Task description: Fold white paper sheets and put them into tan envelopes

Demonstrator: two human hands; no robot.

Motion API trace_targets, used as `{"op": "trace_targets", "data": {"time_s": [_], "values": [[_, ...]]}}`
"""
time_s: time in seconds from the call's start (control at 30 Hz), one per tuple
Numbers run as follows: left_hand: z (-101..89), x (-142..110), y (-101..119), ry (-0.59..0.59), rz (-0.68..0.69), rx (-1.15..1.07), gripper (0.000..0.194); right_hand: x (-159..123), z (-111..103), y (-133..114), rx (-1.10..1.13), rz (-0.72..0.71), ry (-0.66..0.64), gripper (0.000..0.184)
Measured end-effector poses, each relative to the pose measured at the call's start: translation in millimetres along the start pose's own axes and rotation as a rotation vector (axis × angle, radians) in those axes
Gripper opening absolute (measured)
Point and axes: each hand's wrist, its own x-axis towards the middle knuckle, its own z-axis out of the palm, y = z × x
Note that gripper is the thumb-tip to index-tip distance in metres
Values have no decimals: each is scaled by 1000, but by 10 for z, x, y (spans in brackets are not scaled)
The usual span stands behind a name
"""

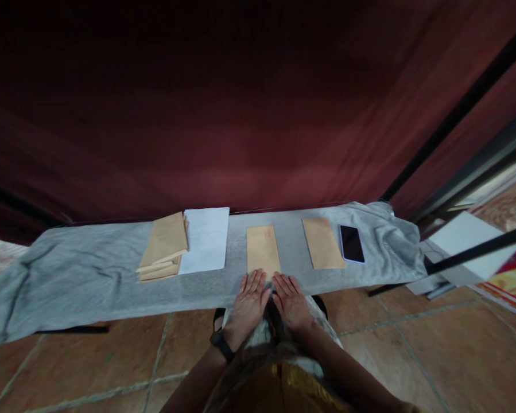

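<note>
A brown paper envelope (263, 246) lies flat in front of me on the cloth-covered bench, with faint red print near its top right corner. My left hand (251, 298) rests palm down on its near left edge, fingers stretched out. Beside it, my right hand (290, 298) lies flat over the near right corner, fingers also extended. Both hands touch the envelope without gripping it. A second brown envelope (324, 244) lies to the right. Farther left are a stack of brown envelopes (165, 241) and white paper sheets (205, 240), partly under the stack's right side.
A grey cloth (98, 275) covers the narrow bench and hangs in folds at both ends. A phone (351, 244) with a dark screen lies right of the second envelope. Dark red fabric (249, 137) rises behind the bench. Black metal bars (460, 115) stand at the right.
</note>
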Motion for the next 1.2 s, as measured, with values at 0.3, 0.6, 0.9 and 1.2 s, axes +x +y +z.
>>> {"op": "trace_targets", "data": {"time_s": [0.3, 0.6, 0.9, 1.2], "values": [[238, 811, 97, -129, -78, 6, 61, 2, 116, 15, 22, 24, 48, 42], [252, 1443, -28, -192, -140, 58, 65, 7, 49, 1, -2, 1, 57, 49], [284, 1682, -122, -152, -173, 32, 67, 18, 78, 17, 1, -27, 105, 48], [264, 1266, -121, -139, -61, 34, 58, -18, 101, 31, -11, -20, 72, 53]]}}
